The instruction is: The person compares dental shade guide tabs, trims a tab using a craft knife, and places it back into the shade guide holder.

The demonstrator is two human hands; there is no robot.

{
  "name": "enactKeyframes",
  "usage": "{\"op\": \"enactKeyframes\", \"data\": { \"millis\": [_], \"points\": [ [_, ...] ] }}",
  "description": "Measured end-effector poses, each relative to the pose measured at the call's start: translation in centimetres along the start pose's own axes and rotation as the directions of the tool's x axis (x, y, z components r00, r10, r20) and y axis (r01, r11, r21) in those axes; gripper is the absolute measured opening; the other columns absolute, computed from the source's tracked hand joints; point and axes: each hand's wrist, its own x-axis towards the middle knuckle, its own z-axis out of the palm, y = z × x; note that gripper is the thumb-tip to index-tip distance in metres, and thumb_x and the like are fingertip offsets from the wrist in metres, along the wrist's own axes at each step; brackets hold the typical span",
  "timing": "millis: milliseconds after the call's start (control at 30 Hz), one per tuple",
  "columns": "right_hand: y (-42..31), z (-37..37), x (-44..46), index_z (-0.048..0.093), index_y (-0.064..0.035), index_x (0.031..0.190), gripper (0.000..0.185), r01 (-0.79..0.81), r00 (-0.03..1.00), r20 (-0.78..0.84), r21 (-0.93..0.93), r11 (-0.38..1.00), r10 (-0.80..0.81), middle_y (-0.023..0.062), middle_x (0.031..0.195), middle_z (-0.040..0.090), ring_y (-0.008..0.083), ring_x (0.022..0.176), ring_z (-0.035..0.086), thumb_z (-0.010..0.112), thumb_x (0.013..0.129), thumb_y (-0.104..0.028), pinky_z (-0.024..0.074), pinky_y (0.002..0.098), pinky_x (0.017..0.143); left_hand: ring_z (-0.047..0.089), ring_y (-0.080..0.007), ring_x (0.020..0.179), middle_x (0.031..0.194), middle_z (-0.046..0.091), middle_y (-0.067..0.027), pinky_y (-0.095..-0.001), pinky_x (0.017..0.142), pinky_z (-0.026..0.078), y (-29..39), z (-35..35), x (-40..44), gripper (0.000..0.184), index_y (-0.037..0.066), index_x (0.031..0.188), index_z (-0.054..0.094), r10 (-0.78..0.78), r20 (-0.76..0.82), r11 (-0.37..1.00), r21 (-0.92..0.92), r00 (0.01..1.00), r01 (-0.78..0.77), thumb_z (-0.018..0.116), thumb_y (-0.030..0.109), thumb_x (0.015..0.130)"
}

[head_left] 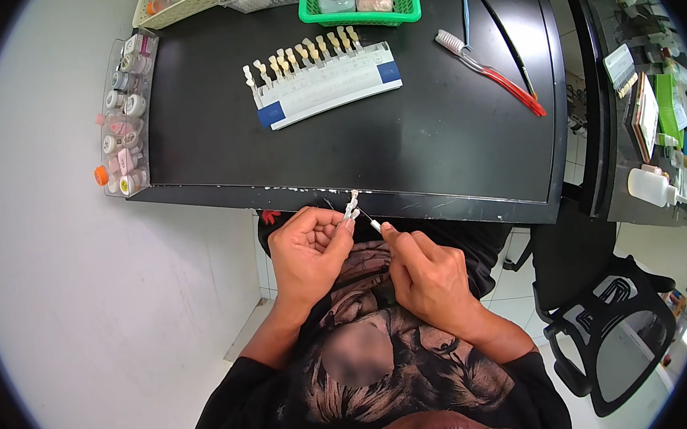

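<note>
Between thumb and fingertips, my left hand (311,247) pinches a small white piece (351,204) that looks like a row of dental teeth, just off the table's front edge. My right hand (429,268) is closed around a slim tool with a white end (375,225) and a thin dark tip. That tip points at the white piece; whether it touches is too small to tell. A tooth shade guide (334,86) with several tooth-shaped tabs lies on the table beyond both hands.
On the black table (292,158) lie a red-handled toothbrush (493,76) and a thin dark brush (506,34). A green basket (409,12) of jars stands at the back. A clear rack (148,120) of small pots lines the left edge. An office chair (619,339) stands at right.
</note>
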Motion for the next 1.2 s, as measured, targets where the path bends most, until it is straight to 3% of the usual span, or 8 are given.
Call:
{"op": "enactKeyframes", "data": {
  "millis": [167, 867, 967, 1200],
  "points": [
    [0.4, 0.6, -0.4, 0.073, 0.0010, 0.126, 0.039, 0.007, 0.996, -0.089, 0.057, 0.998, -0.002, 0.0086, 0.076, 0.056, 0.0257, 0.050, 0.059, 0.071, 0.088, 0.003, 0.0487, 0.0382, 0.048, 0.059, 0.0018, 0.064, 0.074, 0.068, 0.0038, -0.0167, 0.056, 0.045, 0.2, -0.1, 0.0, 0.010, -0.003, 0.092, 0.073, -0.016, -0.019, 1.000, 0.019, 1.000, 0.017, 0.079, 0.002, 0.098],
    [0.4, 0.4, 0.4, 0.075, -0.0023, 0.127, 0.041, 0.046, 0.999, -0.018, 0.036, 0.998, -0.046, 0.0072, 0.077, 0.056, 0.0249, 0.050, 0.059, 0.073, 0.086, 0.003, 0.0480, 0.0377, 0.049, 0.056, 0.0022, 0.060, 0.072, 0.068, 0.0049, -0.0168, 0.056, 0.043, -1.1, -0.3, -1.0, 0.015, 0.000, 0.090, 0.072, -0.018, -0.105, 1.000, -0.006, 0.994, 0.018, 0.080, 0.008, 0.099],
    [0.2, 0.1, 0.6, 0.073, -0.0006, 0.127, 0.040, 0.038, 0.999, 0.028, 0.035, 0.999, -0.039, 0.0091, 0.079, 0.065, 0.0265, 0.054, 0.062, 0.072, 0.087, 0.007, 0.0503, 0.0384, 0.051, 0.056, 0.0022, 0.061, 0.072, 0.067, 0.0049, -0.0167, 0.056, 0.043, -1.0, -0.3, -1.0, 0.015, 0.000, 0.089, 0.072, -0.027, -0.098, 1.000, 0.002, 0.995, 0.027, 0.080, 0.008, 0.099],
    [0.3, 0.4, 0.8, 0.073, -0.0014, 0.127, 0.041, 0.052, 0.998, 0.031, 0.046, 0.998, -0.054, 0.0086, 0.080, 0.066, 0.0266, 0.056, 0.064, 0.072, 0.087, 0.007, 0.0521, 0.0376, 0.053, 0.056, 0.0021, 0.061, 0.072, 0.067, 0.0044, -0.0168, 0.056, 0.043, -1.0, -0.4, -0.9, 0.015, 0.000, 0.089, 0.071, -0.029, -0.087, 1.000, -0.005, 0.996, 0.029, 0.080, 0.007, 0.099]
  ]
}}
